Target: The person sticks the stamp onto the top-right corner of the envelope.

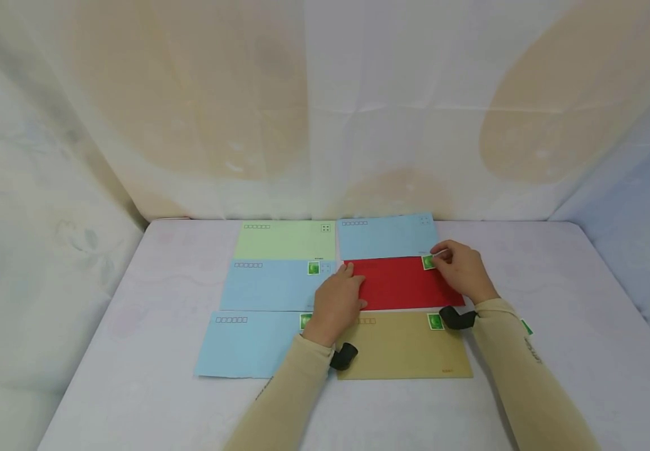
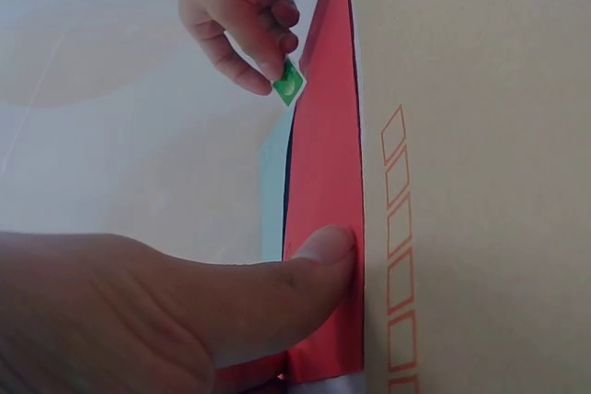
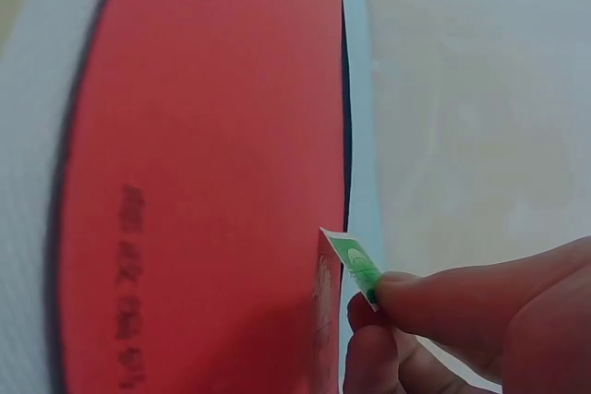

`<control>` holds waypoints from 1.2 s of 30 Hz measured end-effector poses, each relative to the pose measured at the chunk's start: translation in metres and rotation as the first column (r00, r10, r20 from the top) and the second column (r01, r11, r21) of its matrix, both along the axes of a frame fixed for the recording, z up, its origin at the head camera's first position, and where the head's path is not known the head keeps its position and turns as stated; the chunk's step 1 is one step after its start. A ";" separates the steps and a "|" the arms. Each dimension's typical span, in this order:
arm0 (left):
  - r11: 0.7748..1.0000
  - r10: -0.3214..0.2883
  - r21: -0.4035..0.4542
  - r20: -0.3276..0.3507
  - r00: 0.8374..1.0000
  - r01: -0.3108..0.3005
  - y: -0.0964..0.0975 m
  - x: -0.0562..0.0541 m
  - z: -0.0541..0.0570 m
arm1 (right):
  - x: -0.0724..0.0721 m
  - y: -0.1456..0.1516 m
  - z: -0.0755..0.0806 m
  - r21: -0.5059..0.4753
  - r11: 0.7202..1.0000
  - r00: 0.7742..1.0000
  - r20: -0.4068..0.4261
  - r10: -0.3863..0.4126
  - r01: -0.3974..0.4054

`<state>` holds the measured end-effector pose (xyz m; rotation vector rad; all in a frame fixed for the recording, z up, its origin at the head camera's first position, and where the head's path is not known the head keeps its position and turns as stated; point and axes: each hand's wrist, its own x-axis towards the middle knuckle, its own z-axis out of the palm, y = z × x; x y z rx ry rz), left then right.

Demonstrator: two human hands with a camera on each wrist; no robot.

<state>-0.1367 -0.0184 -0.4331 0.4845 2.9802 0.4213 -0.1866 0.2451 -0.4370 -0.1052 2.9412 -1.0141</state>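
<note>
A red envelope (image 1: 395,288) lies in the right column, between a light blue envelope (image 1: 387,237) behind it and a tan envelope (image 1: 409,357) in front. My left hand (image 1: 338,305) presses on its left end, the thumb (image 2: 323,260) stretched across the red paper. Between thumb and fingertips my right hand (image 1: 462,269) pinches a small green postage stamp (image 3: 355,260) with a white border. The stamp is tilted at the red envelope's top right corner, one edge right at the paper. Part of the stamp is hidden behind the right fingers.
A green envelope (image 1: 285,241) and two blue envelopes, one in the middle row (image 1: 268,288) and one in front (image 1: 246,351), form the left column. Green stamps sit on both blue ones and the tan one. Another stamp (image 1: 526,326) shows beside the right sleeve. Cloth curtains (image 1: 325,125) surround the table.
</note>
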 end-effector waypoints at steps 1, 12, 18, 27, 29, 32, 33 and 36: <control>1.000 0.000 -0.001 -0.001 1.000 0.000 0.000 0.000 0.000 | 0.000 0.000 0.000 0.006 1.000 1.000 0.004 0.001 -0.001; 1.000 -0.007 -0.020 -0.012 1.000 0.007 0.002 -0.001 0.000 | -0.003 0.000 0.002 0.034 0.999 0.999 0.050 -0.002 0.000; 1.000 -0.011 -0.028 -0.009 1.000 0.011 0.003 -0.002 0.001 | -0.003 0.002 0.002 0.039 0.999 0.999 0.049 -0.004 0.002; 1.000 -0.016 -0.015 -0.014 1.000 0.016 0.003 -0.001 0.003 | -0.002 0.002 0.003 0.054 0.999 0.998 0.056 -0.009 0.006; 1.000 -0.020 -0.017 -0.021 1.000 0.020 0.003 -0.001 0.003 | -0.002 0.002 0.002 0.054 0.999 0.999 0.053 -0.009 0.006; 1.000 -0.021 -0.019 -0.024 0.999 0.020 0.003 -0.001 0.003 | -0.002 0.001 0.002 0.056 0.998 0.999 0.051 -0.006 0.004; 1.000 -0.020 -0.018 -0.024 1.000 0.020 0.003 -0.001 0.002 | -0.002 0.002 0.002 0.058 0.998 0.999 0.051 -0.007 0.004; 1.000 -0.018 -0.018 -0.022 1.000 0.017 0.003 0.000 0.003 | -0.002 0.002 0.001 0.063 0.998 0.999 0.051 -0.010 0.007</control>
